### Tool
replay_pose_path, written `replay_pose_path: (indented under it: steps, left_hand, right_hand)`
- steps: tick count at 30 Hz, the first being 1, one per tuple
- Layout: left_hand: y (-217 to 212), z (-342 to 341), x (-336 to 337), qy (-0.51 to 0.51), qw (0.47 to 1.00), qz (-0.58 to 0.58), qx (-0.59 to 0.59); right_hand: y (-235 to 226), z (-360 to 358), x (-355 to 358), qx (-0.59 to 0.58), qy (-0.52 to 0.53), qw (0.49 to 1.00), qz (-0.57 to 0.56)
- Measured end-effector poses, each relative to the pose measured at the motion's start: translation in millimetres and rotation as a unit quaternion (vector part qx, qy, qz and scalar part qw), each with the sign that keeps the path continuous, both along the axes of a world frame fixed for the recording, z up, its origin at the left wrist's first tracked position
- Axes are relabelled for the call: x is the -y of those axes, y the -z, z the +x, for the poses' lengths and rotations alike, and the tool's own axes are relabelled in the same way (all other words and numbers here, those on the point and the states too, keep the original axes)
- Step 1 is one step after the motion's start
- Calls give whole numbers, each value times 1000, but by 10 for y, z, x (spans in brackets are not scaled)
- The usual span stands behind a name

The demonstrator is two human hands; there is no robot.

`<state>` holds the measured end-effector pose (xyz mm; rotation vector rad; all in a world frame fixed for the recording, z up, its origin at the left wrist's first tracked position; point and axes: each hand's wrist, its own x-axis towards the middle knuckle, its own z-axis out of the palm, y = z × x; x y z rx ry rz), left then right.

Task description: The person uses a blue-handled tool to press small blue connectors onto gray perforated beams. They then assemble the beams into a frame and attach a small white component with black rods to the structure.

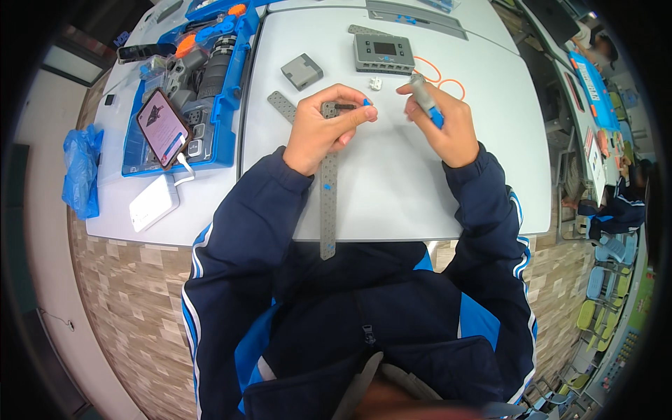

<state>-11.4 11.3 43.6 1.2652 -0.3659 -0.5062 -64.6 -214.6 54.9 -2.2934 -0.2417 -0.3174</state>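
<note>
While a grey control unit with a small screen (383,53) sits at the far side of the white table (490,140), a small grey block (302,71) lies to its left and a tiny white piece (376,83) just in front of it; orange rubber loops (448,82) lie beyond the right hand. A second grey perforated strip (281,106) lies slanted just left of the left hand. Off to the left, a blue parts tray (210,84) holds a phone (163,127), with a white power bank (154,202) near it.

Nothing stands between the hands. The left hand (323,128) is closed on the top end of a long grey perforated beam (328,189), thumb and fingers pinching a dark pin with a blue tip (353,105) that points right. The beam's long axis runs from the hand straight toward the person, overhanging the table edge. The right hand (442,120) is clamped on a grey and blue tool (427,101), slanting up-left.
</note>
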Motion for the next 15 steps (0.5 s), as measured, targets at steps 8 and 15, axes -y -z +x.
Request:
replay_pose_path:
  steps: [8,15]
  left_hand:
    - [-16,13,-19,30,983,165,78]
    - [43,7,-36,39,955,244,165]
  right_hand:
    - [-24,82,106,212,-20,920,-328]
    - [37,94,54,236,-66,896,-371]
